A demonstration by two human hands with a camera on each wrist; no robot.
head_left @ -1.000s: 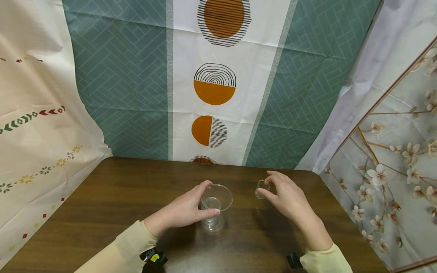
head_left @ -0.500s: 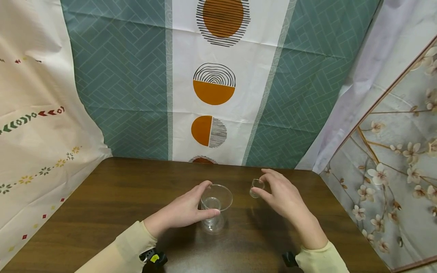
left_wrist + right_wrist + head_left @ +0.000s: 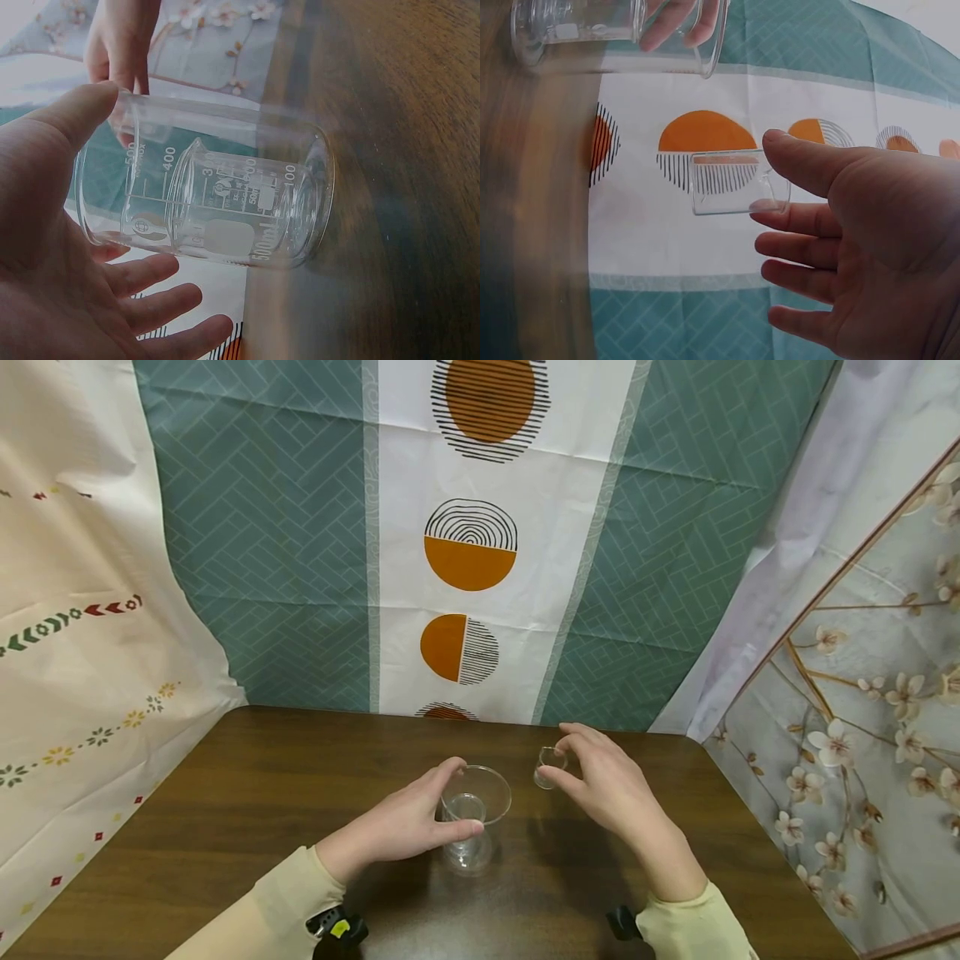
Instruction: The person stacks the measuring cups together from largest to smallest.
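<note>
My left hand [image 3: 405,823] grips a large clear glass beaker [image 3: 150,184] near its rim, thumb on one side and index finger on the other. The beaker stands upright on the table and bears 500 ml markings. Nested inside it is a smaller glass beaker [image 3: 244,196]. To the right, my right hand [image 3: 613,783] pinches a tiny clear beaker [image 3: 724,184] near its mouth between thumb and index finger; the other fingers extend loosely. In the right wrist view this tiny beaker is raised off the table, apart from the large one.
The brown wooden table [image 3: 262,793] reaches back to a green and white patterned cloth [image 3: 292,568]. A cream cloth [image 3: 97,635] hangs at the left, and a floral cloth [image 3: 862,760] borders the right side.
My right hand has moved left, and slightly away from me, with the tiny beaker, bringing it closer to the large beaker. The left hand and large beaker have stayed put.
</note>
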